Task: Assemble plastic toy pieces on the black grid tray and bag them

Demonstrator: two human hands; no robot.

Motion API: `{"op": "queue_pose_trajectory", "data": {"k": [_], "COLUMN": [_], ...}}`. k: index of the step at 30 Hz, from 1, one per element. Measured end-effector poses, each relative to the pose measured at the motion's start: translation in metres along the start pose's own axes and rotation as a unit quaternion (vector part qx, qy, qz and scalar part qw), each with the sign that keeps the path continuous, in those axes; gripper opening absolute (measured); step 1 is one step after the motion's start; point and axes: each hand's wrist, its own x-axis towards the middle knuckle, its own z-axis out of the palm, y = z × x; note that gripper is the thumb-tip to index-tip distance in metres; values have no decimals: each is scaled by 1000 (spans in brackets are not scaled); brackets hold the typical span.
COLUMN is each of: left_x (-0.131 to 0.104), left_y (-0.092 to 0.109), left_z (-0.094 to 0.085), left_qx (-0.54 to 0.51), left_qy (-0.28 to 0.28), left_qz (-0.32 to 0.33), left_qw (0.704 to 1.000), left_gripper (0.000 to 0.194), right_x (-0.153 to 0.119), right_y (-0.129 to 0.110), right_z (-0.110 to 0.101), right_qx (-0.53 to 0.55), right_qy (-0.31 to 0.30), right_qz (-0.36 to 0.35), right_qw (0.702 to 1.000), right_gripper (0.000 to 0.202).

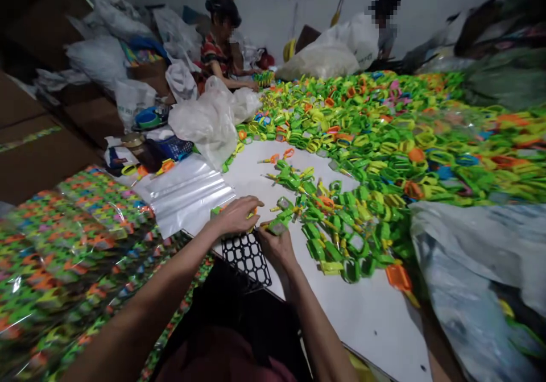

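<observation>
A black plastic grid (246,260) with square openings lies at the near edge of the white table (358,314). My left hand (239,216) is over its far end, fingers bent around small green and yellow pieces there, partly hidden under the palm. At the grid's right side, my right hand (278,245) is closed on a green plastic piece (277,227) with a clear face. Just beyond my hands, a loose group of green, yellow and orange pieces (336,223) lies on the white surface.
A large heap of similar pieces (384,126) covers the far table. Clear plastic sheets (187,191) lie left, beside packed rows of pieces (85,223). A white bag (464,257) is at right. Two people (217,52) are at the back, one handling pieces.
</observation>
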Motion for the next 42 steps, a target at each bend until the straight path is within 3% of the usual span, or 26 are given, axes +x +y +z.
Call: {"op": "queue_pose_trajectory", "data": {"k": [4, 7, 11, 13, 15, 17, 21, 24, 27, 30, 32, 34, 36, 38, 39, 40, 41, 42], "left_x": [-1, -3, -2, 0, 4, 10, 25, 30, 21, 6, -1, -7, -14, -23, -27, -30, -32, -33], "left_y": [-2, -5, -9, -11, -13, -16, -22, -22, -7, 28, 55, 77, 86, 82, 76, 68, 58, 49], "left_z": [5, 7, 5, 4, 4, 5, 5, -2, -3, 20, 49, 80, 104, 117, 119, 120, 119, 118], "left_qx": [6, -4, 45, 76, 90, 96, 110, 116, 105, -63, -280, -465, -528, -525, -524, -517, -501, -481], "left_qy": [4, -1, -13, -21, -29, -31, -29, -39, 43, 155, 134, 64, 33, 37, 37, 42, 51, 64], "left_qz": [-2, 12, 17, 17, 28, 38, 37, 36, 37, -5, -95, -178, -215, -230, -238, -248, -258, -267], "left_qw": [1000, 1000, 999, 997, 995, 994, 993, 992, 993, 986, 946, 865, 821, 819, 817, 819, 824, 832], "left_gripper": [42, 45, 51, 52, 49, 44, 37, 34, 35, 37, 42, 49, 54, 54, 52, 49, 46, 43], "right_x": [3, 6, 20, 26, 30, 34, 55, 68, 58, 22, -8, -29, -31, -10, 7, 28, 50, 72], "right_y": [6, 0, -12, -17, -23, -31, -48, -58, -62, -59, -59, -62, -67, -72, -74, -75, -74, -72], "right_z": [-1, 3, 22, 21, 3, -27, -83, -98, -107, -111, -106, -99, -101, -118, -133, -149, -166, -182], "right_qx": [-92, -209, -304, -318, -322, -364, -537, -571, -573, -455, -337, -265, -232, -245, -277, -328, -394, -457], "right_qy": [-36, -53, -73, -88, -125, -140, -69, -62, -36, 18, 24, -23, -144, -228, -226, -179, -89, -38], "right_qz": [-47, -76, -61, -59, -64, -64, -38, -37, -34, -37, -58, -80, -81, -59, -48, -35, -14, 20], "right_qw": [994, 974, 948, 942, 936, 919, 840, 818, 818, 890, 939, 961, 959, 941, 933, 927, 915, 888], "right_gripper": [14, 21, 23, 21, 19, 22, 28, 25, 20, 14, 18, 15, 8, 8, 10, 14, 18, 20]}}
